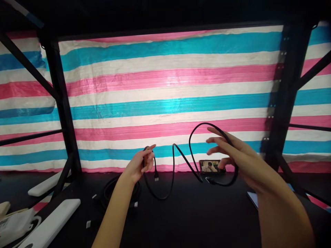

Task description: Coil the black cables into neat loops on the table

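A black cable [172,172] with a USB plug on it hangs in a slack bend between my two hands. My left hand [143,162] is closed around it near one end, fingers curled, and a plug [156,175] dangles just below. On the right, the cable forms a large loop that passes across my right hand [232,151]. The fingers of that hand are bent and spread, with the cable running over them and down past the thumb. The cable's other plug [210,180] hangs under the thumb. Part of the cable is hidden behind the right hand.
Coiled black cables [110,187] with pale plug ends lie by my left forearm. A phone [212,166] showing a picture leans at the back. White bars [53,224] and a white adapter [17,224] lie left. Black shelf posts [281,96] and a striped sheet [168,82] enclose the black surface.
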Tool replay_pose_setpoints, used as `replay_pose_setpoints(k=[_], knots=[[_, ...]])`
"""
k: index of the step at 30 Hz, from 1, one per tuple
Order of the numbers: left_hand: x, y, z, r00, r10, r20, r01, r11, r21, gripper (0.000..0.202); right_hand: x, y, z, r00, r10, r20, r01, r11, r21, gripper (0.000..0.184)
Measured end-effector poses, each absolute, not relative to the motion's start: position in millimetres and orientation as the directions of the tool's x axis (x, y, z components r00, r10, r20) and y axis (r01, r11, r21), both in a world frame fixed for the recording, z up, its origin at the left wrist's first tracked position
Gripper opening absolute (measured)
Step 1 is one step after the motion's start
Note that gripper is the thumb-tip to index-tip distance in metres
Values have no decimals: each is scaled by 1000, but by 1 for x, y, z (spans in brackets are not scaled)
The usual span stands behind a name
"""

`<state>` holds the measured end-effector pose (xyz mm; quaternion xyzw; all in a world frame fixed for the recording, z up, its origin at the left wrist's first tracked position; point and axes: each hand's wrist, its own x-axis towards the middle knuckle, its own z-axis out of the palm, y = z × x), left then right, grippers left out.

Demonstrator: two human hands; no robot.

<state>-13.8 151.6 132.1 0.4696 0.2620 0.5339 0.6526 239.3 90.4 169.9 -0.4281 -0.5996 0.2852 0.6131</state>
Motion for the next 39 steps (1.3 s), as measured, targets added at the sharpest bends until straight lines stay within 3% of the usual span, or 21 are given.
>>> replay_pose_setpoints(k=[3, 5, 10, 15, 20, 24, 27, 31, 35, 39], knots=[[4, 139, 132, 237, 952, 194, -120, -170, 978, 35, 229, 101, 163, -13, 905, 425, 193, 419, -887, 50], [16, 133, 131, 215, 951, 223, -19, -225, 974, 47, 222, 109, 158, -89, 918, 385, 193, 395, -898, 49], [33, 128, 128, 221, 909, 353, -21, -358, 934, 47, 203, 124, 148, -214, 931, 295, 131, 327, -936, 48], [30, 125, 133, 82, 887, 455, -39, -453, 891, 42, 196, 121, 149, -309, 921, 237, -2, 249, -969, 49], [14, 126, 139, -117, 834, 538, -31, -545, 838, 39, 205, 113, 156, -162, 937, 308, -59, 303, -951, 42], [8, 130, 139, -218, 791, 572, -46, -594, 803, 43, 205, 117, 155, 131, 876, 464, 136, 448, -884, 40], [17, 130, 136, -82, 873, 480, -168, -487, 857, 42, 185, 118, 149, 207, 765, 610, 311, 540, -782, 31], [32, 129, 129, 206, 940, 271, -423, -164, 891, 33, 148, 110, 137, -113, 654, 748, 511, 684, -520, 19], [31, 132, 127, 329, 942, 65, -493, 113, 863, 35, 138, 104, 130, -263, 708, 655, 643, 635, -428, 15], [25, 135, 126, 413, 908, 74, -497, 156, 854, 14, 148, 100, 134, -316, 735, 599, 682, 616, -395, 22]])
